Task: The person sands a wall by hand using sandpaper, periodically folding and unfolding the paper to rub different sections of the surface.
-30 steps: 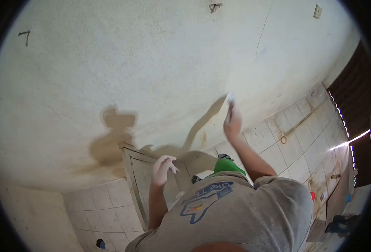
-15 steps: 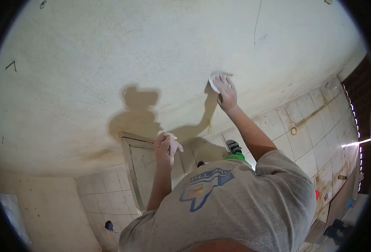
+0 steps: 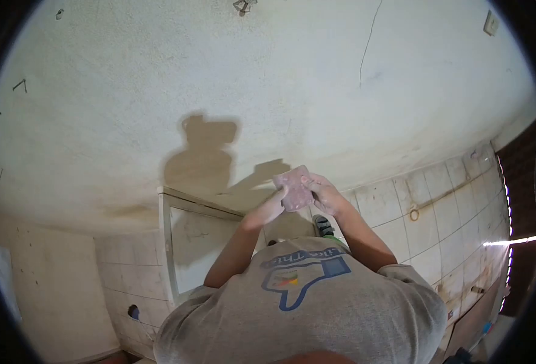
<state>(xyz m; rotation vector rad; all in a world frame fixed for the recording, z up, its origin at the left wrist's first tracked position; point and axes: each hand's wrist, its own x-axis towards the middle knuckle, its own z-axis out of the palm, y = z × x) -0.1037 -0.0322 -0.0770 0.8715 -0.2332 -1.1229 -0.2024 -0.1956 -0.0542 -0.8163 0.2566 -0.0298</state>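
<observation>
A dusty, pinkish piece of sandpaper (image 3: 296, 193) is held between both hands in front of my chest, its broad face toward me. My left hand (image 3: 272, 208) grips its left edge, with the thumb at the side and the other fingers mostly hidden. On the opposite edge, my right hand (image 3: 322, 193) pinches it with the thumb on the near face. White powder coats both hands. Beyond them is the pale, scuffed wall (image 3: 304, 79), with a shadow of my head and arms on it. Whether the sandpaper touches the wall cannot be seen; it appears apart from it.
A wooden-framed panel (image 3: 204, 209) stands at the left below the wall. White tiles (image 3: 425, 200) run along the right, with a ring-shaped fitting (image 3: 414, 215). Nails (image 3: 19, 85) and a bracket (image 3: 244, 7) stick out of the wall. My sandalled foot (image 3: 324, 225) is below.
My right hand has come down and away from the wall, bringing the sandpaper with it. The left hand has moved right and now grips the sandpaper too. The view has shifted slightly.
</observation>
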